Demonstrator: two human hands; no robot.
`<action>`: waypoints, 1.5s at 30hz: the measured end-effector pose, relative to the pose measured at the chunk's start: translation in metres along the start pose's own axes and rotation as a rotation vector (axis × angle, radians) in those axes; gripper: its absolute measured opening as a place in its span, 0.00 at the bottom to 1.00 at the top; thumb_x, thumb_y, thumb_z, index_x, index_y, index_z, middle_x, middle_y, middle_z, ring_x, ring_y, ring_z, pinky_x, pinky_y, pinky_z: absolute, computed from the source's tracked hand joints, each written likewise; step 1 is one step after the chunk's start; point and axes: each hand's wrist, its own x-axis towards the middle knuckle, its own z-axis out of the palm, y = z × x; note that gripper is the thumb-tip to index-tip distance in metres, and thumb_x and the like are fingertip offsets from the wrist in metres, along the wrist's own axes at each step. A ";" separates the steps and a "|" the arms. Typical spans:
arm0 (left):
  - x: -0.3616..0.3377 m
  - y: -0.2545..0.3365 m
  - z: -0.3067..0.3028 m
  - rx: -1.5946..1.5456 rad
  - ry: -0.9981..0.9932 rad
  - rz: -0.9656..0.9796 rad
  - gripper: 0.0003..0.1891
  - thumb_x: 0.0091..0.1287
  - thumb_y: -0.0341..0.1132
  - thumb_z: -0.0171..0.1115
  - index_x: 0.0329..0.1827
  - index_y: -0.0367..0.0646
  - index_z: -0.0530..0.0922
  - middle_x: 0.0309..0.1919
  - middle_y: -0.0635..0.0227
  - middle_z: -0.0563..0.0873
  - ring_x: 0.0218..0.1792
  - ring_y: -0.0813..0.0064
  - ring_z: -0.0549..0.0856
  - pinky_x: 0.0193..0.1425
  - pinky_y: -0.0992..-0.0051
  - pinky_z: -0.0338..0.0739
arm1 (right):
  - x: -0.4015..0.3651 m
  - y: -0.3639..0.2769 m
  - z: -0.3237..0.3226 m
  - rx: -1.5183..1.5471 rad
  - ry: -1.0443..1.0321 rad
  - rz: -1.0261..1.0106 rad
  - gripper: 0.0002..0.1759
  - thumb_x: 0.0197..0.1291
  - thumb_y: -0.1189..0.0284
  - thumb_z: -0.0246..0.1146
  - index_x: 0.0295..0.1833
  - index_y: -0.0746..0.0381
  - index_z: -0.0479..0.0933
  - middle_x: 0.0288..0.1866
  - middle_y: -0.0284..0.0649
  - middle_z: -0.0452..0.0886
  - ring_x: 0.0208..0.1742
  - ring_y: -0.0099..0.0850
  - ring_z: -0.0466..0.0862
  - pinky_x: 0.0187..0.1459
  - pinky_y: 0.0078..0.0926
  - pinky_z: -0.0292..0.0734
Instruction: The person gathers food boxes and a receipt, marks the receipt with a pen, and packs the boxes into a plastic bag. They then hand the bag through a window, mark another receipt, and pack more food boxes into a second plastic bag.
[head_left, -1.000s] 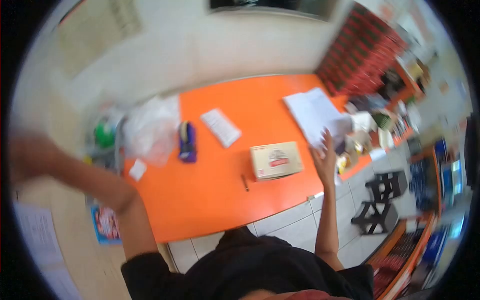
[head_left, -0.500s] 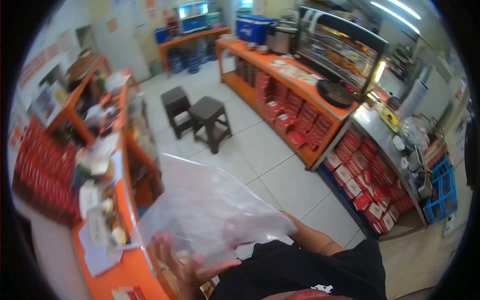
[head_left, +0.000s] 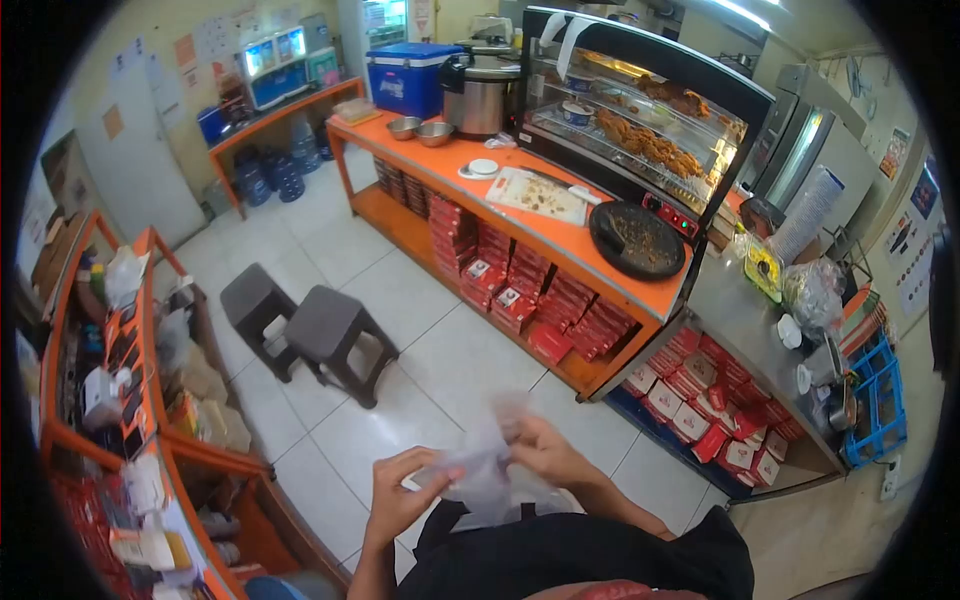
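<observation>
A thin, translucent white plastic bag [head_left: 485, 478] is bunched up between my two hands, close in front of my dark shirt. My left hand [head_left: 402, 492] pinches its left side between thumb and fingers. On the other side my right hand [head_left: 545, 452] grips the upper part, its fingertips smeared by motion. Folds of the bag hang below the fingers toward the shirt, and what is inside it, if anything, cannot be made out.
Two dark plastic stools [head_left: 335, 330] stand on the tiled floor ahead. An orange counter [head_left: 455, 175] carries a glass food warmer [head_left: 640, 120], a cutting board [head_left: 540, 195] and a black round board [head_left: 640, 240]. Red boxes [head_left: 700, 420] fill the lower shelves. Orange shelving [head_left: 150, 400] runs along the left.
The bag was spread wide with my left hand open beneath it; now it is gathered small between both hands. My view has turned to the right, toward the counter.
</observation>
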 end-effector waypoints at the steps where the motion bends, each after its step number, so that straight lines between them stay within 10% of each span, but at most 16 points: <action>1: 0.030 0.002 -0.007 0.131 0.039 -0.184 0.13 0.48 0.35 0.73 0.34 0.38 0.84 0.31 0.64 0.86 0.37 0.79 0.84 0.41 0.76 0.75 | 0.014 -0.017 -0.019 -0.001 0.015 0.006 0.21 0.59 0.77 0.56 0.58 0.62 0.63 0.41 0.38 0.73 0.39 0.24 0.76 0.35 0.24 0.76; 5: 0.167 -0.002 -0.005 0.388 0.083 0.232 0.13 0.45 0.34 0.75 0.21 0.35 0.79 0.15 0.69 0.79 0.21 0.77 0.78 0.30 0.80 0.70 | 0.066 -0.087 -0.079 -0.117 0.270 -0.251 0.35 0.55 0.78 0.63 0.67 0.61 0.55 0.40 0.38 0.75 0.40 0.24 0.76 0.39 0.22 0.73; 9: 0.294 -0.022 0.004 0.179 -0.137 0.368 0.14 0.49 0.38 0.73 0.25 0.38 0.77 0.37 0.60 0.80 0.34 0.68 0.78 0.43 0.74 0.71 | 0.123 -0.112 -0.154 -0.278 0.431 -0.146 0.49 0.49 0.83 0.66 0.72 0.59 0.45 0.48 0.41 0.74 0.43 0.24 0.77 0.45 0.18 0.70; 13: 0.396 -0.051 -0.001 -0.579 -0.881 0.073 0.25 0.58 0.41 0.67 0.54 0.42 0.68 0.52 0.61 0.72 0.51 0.74 0.75 0.50 0.76 0.72 | 0.181 -0.146 -0.243 -0.440 0.282 -0.130 0.41 0.55 0.82 0.63 0.71 0.60 0.50 0.49 0.38 0.78 0.42 0.23 0.78 0.45 0.17 0.70; 14: 0.420 -0.054 -0.003 -0.563 -0.934 -0.038 0.34 0.64 0.42 0.61 0.67 0.45 0.53 0.53 0.59 0.73 0.52 0.74 0.75 0.51 0.76 0.72 | 0.197 -0.159 -0.258 -0.466 0.260 -0.123 0.40 0.56 0.80 0.63 0.71 0.60 0.51 0.45 0.37 0.80 0.42 0.24 0.78 0.45 0.18 0.71; 18: 0.511 -0.062 -0.007 -0.492 -0.778 -0.162 0.30 0.64 0.43 0.61 0.66 0.41 0.61 0.53 0.60 0.75 0.50 0.75 0.76 0.52 0.75 0.71 | 0.261 -0.207 -0.310 -0.658 0.162 0.006 0.39 0.54 0.79 0.65 0.70 0.62 0.53 0.44 0.41 0.80 0.43 0.22 0.78 0.44 0.22 0.73; 20: 0.556 -0.103 -0.016 -0.173 -1.110 -0.227 0.23 0.61 0.40 0.64 0.56 0.38 0.73 0.50 0.63 0.78 0.48 0.76 0.77 0.52 0.74 0.71 | 0.290 -0.227 -0.325 -0.662 0.199 -0.017 0.40 0.54 0.79 0.65 0.70 0.62 0.53 0.44 0.41 0.80 0.44 0.22 0.78 0.46 0.22 0.73; 23: 0.622 -0.109 -0.017 -0.413 -0.954 -0.015 0.16 0.57 0.36 0.69 0.45 0.36 0.80 0.47 0.68 0.80 0.47 0.79 0.77 0.51 0.75 0.72 | 0.335 -0.237 -0.357 -0.768 0.261 -0.225 0.43 0.53 0.74 0.67 0.71 0.58 0.51 0.41 0.42 0.81 0.48 0.26 0.78 0.53 0.28 0.71; 27: 0.716 -0.111 -0.036 -0.562 -0.748 -0.143 0.27 0.52 0.31 0.73 0.54 0.34 0.73 0.48 0.68 0.79 0.48 0.78 0.75 0.53 0.75 0.70 | 0.376 -0.232 -0.376 -0.434 0.739 -0.201 0.28 0.45 0.74 0.73 0.54 0.66 0.74 0.41 0.40 0.81 0.46 0.23 0.79 0.47 0.22 0.74; 31: 0.805 -0.116 -0.062 -0.798 -1.122 -0.031 0.46 0.50 0.55 0.71 0.66 0.39 0.58 0.49 0.66 0.76 0.53 0.76 0.73 0.54 0.76 0.69 | 0.398 -0.251 -0.389 -0.667 0.816 -0.057 0.18 0.45 0.75 0.72 0.43 0.67 0.78 0.33 0.38 0.82 0.33 0.22 0.81 0.36 0.18 0.73; 33: 0.846 -0.107 -0.066 -0.587 -1.212 -0.365 0.51 0.49 0.64 0.65 0.69 0.43 0.52 0.48 0.66 0.75 0.51 0.74 0.74 0.55 0.76 0.67 | 0.406 -0.266 -0.388 -0.686 0.831 -0.101 0.17 0.46 0.75 0.71 0.43 0.66 0.78 0.30 0.38 0.82 0.28 0.22 0.81 0.32 0.18 0.73; 37: 0.901 -0.104 -0.069 -0.656 -1.291 -0.383 0.44 0.54 0.56 0.66 0.69 0.48 0.53 0.47 0.63 0.76 0.53 0.70 0.76 0.56 0.74 0.66 | 0.422 -0.296 -0.385 -0.989 0.805 -0.035 0.12 0.46 0.73 0.70 0.39 0.63 0.80 0.25 0.39 0.82 0.22 0.30 0.81 0.24 0.20 0.69; 39: 0.917 -0.112 -0.062 -0.168 -1.328 0.048 0.42 0.53 0.44 0.71 0.66 0.47 0.54 0.50 0.58 0.77 0.51 0.72 0.78 0.54 0.74 0.70 | 0.412 -0.302 -0.389 -0.996 0.730 0.099 0.13 0.46 0.72 0.70 0.40 0.62 0.80 0.26 0.41 0.82 0.22 0.32 0.81 0.24 0.23 0.69; 45: 0.914 -0.102 -0.037 -0.198 -1.139 0.229 0.42 0.46 0.38 0.76 0.64 0.49 0.59 0.50 0.64 0.75 0.51 0.71 0.77 0.54 0.69 0.71 | 0.379 -0.298 -0.361 -1.112 1.000 0.222 0.13 0.36 0.74 0.73 0.29 0.65 0.78 0.23 0.43 0.80 0.24 0.37 0.82 0.25 0.26 0.70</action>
